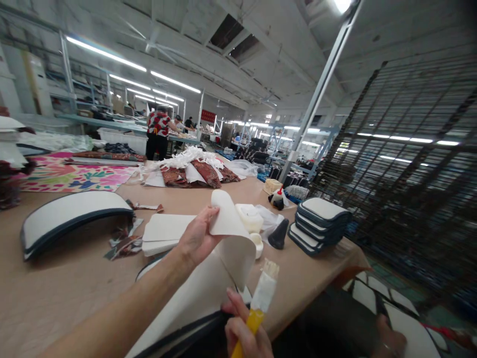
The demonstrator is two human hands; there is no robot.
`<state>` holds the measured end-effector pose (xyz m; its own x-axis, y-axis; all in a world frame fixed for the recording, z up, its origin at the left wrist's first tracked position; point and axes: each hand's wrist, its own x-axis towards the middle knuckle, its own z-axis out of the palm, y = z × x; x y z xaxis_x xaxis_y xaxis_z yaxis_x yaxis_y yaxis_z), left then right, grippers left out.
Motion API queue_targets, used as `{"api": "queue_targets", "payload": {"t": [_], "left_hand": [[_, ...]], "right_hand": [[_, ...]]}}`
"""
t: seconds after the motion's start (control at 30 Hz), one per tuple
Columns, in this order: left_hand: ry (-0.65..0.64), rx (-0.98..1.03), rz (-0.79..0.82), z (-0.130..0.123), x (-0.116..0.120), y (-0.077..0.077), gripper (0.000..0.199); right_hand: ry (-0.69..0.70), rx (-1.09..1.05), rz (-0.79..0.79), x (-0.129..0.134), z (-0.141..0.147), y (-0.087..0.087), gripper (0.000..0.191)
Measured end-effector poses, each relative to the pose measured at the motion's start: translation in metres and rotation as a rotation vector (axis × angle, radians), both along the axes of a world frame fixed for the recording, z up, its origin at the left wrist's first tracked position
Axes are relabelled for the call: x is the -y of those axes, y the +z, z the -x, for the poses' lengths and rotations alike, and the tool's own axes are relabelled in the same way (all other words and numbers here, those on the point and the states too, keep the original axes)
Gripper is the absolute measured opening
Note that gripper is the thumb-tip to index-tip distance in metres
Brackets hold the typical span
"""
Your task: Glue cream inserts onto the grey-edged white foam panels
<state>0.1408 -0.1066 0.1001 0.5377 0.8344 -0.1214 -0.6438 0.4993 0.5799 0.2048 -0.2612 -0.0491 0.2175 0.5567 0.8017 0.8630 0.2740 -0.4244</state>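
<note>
My left hand pinches the upper end of a white flexible panel, which bends over into a curl. Below it, a longer white piece with a dark edge slants toward me. My right hand grips a paintbrush by its yellow handle, bristles up, and its fingers are close to the dark edge. Whether those fingers also touch the panel, I cannot tell. Left of my left hand lie flat white panels. Just beyond the curl are a white container and a dark cone-shaped object.
A stack of dark-edged white pads stands at the table's right. Curved pads and fabric scraps lie left; a cloth pile sits farther back. Another person's hand is at lower right, near a metal rack.
</note>
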Motion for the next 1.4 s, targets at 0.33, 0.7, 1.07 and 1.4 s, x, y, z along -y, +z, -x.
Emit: {"api": "queue_targets", "payload": {"t": [0.33,0.7,1.07,1.4], "left_hand": [[0.127,0.100,-0.181,0.024,-0.019,0.052,0.025],[0.089,0.142,-0.122,0.117,0.044,0.033,0.023],[0.179,-0.124,-0.179,0.179,0.051,-0.057,0.008],[0.206,-0.156,0.034,0.191,0.055,-0.147,0.039]], "right_hand": [[0.079,-0.163,-0.134,0.001,-0.012,0.010,0.041],[0.660,-1.434,0.302,-0.023,-0.026,0.101,0.036],[0.290,-1.063,0.297,-0.042,-0.029,0.118,0.032],[-0.114,-0.588,0.515,-0.053,0.000,0.128,0.051]]}}
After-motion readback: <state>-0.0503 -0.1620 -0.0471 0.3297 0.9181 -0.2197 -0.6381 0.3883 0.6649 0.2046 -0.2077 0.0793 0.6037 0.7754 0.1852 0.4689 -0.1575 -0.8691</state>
